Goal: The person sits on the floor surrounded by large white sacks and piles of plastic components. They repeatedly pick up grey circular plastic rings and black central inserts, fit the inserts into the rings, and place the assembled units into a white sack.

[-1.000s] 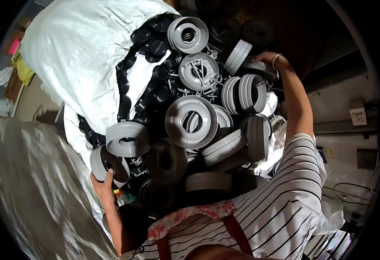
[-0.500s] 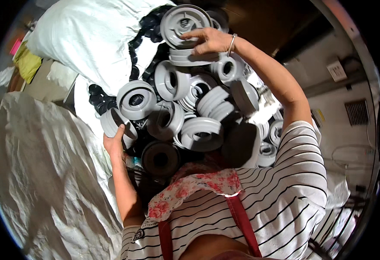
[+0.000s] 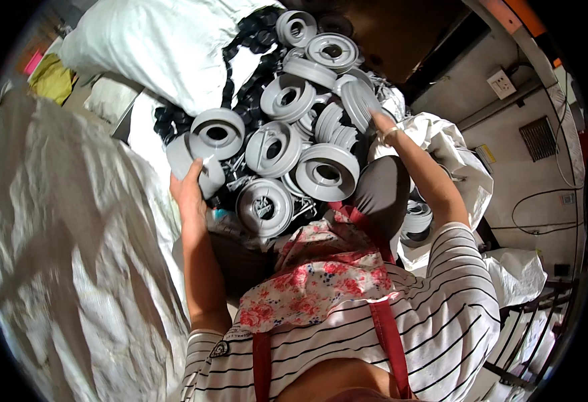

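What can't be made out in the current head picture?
All in the head view:
Left hand: most fingers hidden behind the held gray ring.
Right hand: whether it grips the tilted ring; its own back hides this.
White sack at right: contents partly hidden by the right forearm.
White pieces in the lowest ring: too small to count.

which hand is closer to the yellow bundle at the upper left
Left. The left hand is below and right of the yellow bundle, holding a grey ring; the right hand is much farther right, touching another grey ring.
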Tool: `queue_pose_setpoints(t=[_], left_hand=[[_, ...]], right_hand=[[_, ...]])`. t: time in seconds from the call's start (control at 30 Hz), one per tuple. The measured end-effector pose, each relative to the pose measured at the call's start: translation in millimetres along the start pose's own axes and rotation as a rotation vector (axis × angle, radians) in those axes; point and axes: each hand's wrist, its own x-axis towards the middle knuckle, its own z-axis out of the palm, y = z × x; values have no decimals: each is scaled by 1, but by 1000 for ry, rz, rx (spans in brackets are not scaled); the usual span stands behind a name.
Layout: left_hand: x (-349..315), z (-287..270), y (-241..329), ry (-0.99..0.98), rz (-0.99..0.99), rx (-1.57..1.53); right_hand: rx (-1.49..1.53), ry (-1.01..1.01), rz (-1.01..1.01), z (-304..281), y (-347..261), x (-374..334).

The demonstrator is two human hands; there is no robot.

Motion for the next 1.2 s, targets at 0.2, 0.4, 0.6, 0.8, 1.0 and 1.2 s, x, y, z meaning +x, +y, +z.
queue_pose_setpoints(t=[0.2,0.4,0.6,0.8,1.0,1.2], left_hand=[[-7,-14,3,37,63,21],[-25,-30,8,75,95,-10],[-18,-33,10,-21,54,-225],[-29,-32,23,-168,258,40],[-35,-28,31,-281,454,237],[-40,-33,33,-292,559,235]], right_hand=[[-368,210,-374,52,-62,26],[-545,493,-1145,93,-101,-56],[-859,-606,-1230,223,-67,-186],[-1092,-626,-860,288,-51,-161],[-1187,-713,-1034,265,-71,-143],[-1151,-352,-997,212,-113,-130]])
